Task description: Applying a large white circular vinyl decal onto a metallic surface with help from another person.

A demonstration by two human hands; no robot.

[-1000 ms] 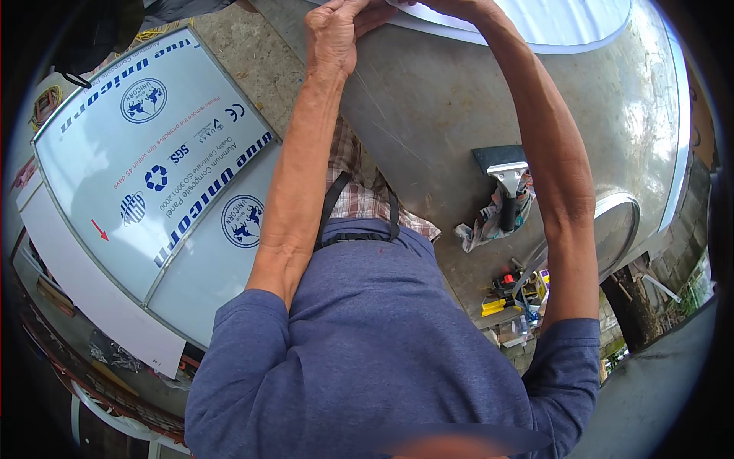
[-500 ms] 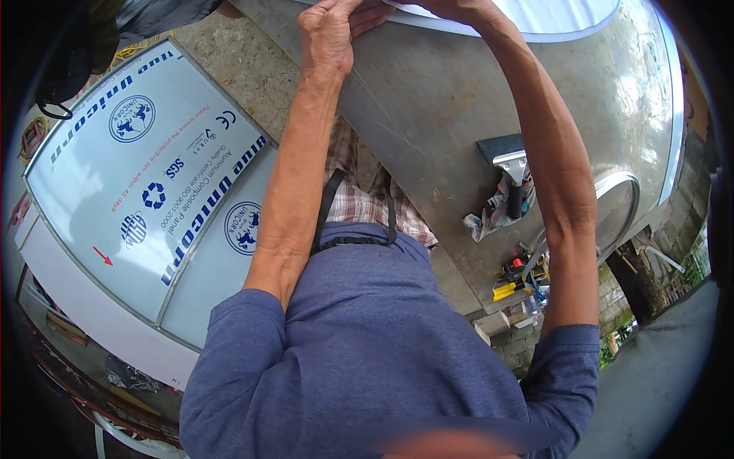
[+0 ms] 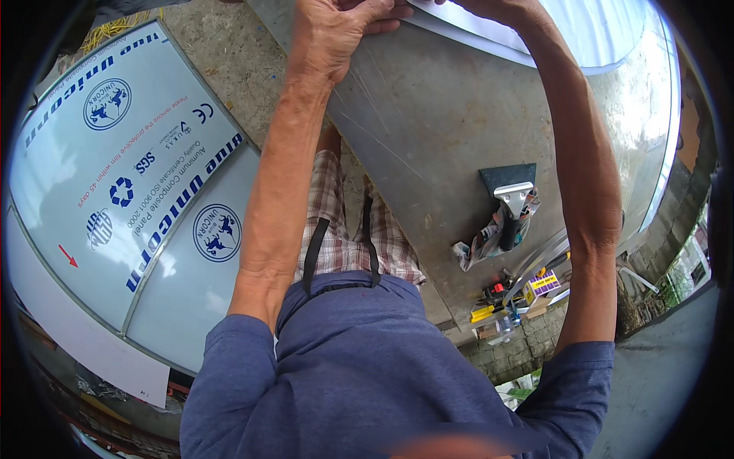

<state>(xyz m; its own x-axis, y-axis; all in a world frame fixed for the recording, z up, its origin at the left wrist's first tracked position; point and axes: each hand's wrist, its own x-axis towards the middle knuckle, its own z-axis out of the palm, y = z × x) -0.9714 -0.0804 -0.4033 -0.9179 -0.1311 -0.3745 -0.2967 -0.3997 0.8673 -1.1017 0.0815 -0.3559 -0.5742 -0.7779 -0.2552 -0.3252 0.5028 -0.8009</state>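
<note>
At the top of the view, both my hands work at the edge of a white sheet (image 3: 589,42) lying over the metal table (image 3: 436,122). It seems to have two layers, with a rounded edge. My left hand (image 3: 344,27) has its thumb and fingers pinched together at the sheet's near left corner. Close by, my right hand (image 3: 501,8) is bent over the same edge, its fingers closed and partly cut off by the frame. Whatever the fingertips grip is small and hard to see.
A wide scraper (image 3: 512,191) with a black handle rests on a crumpled cloth (image 3: 478,252) on the table. Yellow-handled tools (image 3: 483,313) and a purple-and-white box (image 3: 541,284) sit at the table's near edge. To the left leans a large framed panel (image 3: 99,168) with blue print.
My view has shifted, so the panel sits further left and the white sheet shows lower. My hands have moved slightly apart at the sheet's edge. The purple-and-white box has come into sight.
</note>
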